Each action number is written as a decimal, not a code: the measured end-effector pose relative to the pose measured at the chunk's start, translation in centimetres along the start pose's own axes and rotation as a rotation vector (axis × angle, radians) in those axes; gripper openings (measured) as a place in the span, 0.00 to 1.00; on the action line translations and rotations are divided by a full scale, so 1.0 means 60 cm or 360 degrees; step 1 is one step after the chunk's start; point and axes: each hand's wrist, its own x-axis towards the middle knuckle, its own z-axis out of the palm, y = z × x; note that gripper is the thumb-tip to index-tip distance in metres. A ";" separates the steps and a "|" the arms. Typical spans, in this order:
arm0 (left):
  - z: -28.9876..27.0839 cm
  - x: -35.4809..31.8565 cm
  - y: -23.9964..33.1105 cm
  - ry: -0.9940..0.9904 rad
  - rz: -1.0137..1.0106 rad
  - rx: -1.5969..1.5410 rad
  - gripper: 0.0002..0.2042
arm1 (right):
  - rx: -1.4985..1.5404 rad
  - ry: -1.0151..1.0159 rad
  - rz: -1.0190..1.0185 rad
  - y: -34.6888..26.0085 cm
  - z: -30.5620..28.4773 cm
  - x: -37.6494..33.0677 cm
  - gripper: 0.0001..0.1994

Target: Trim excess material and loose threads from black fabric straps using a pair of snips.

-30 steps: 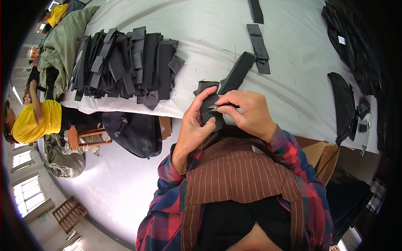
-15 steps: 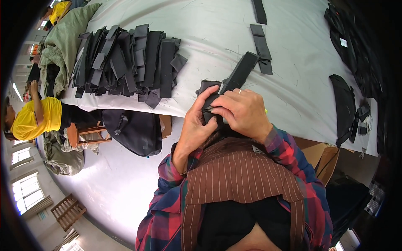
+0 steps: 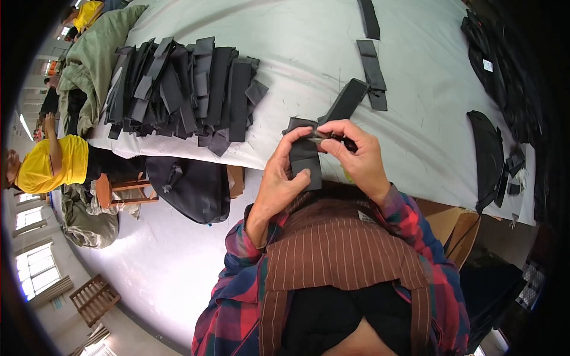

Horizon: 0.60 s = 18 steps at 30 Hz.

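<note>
Both hands' grip, left hand point(image 3: 284, 178) and right hand point(image 3: 356, 155), pinches the black strap piece point(image 3: 332, 118).

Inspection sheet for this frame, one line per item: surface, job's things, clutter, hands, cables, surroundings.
Surface: white table, slightly creased.
Job's things: black fabric piece with a long black strap running up from it.
Clutter: pile of black straps; loose strap pieces; black bags at right.
Hands: left hand grips the piece; right hand pinches its top edge.
Cables: nothing seen.
Surroundings: a person in yellow, wooden stool, cardboard box.
</note>
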 end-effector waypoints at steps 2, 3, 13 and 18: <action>-0.005 0.000 -0.005 -0.0022 -0.0095 -0.0051 0.31 | -0.0170 0.0127 -0.0102 -0.012 -0.005 0.006 0.12; -0.006 -0.002 -0.007 -0.0025 -0.0093 -0.0052 0.31 | -0.0049 0.0114 -0.0120 -0.030 -0.001 0.010 0.15; 0.017 -0.005 -0.002 0.0067 -0.0048 0.0082 0.31 | -0.0158 0.0171 -0.0295 -0.005 -0.013 0.023 0.06; -0.007 0.005 -0.035 0.0219 -0.0011 0.0079 0.08 | -0.0285 0.0066 -0.0523 -0.036 -0.017 0.002 0.12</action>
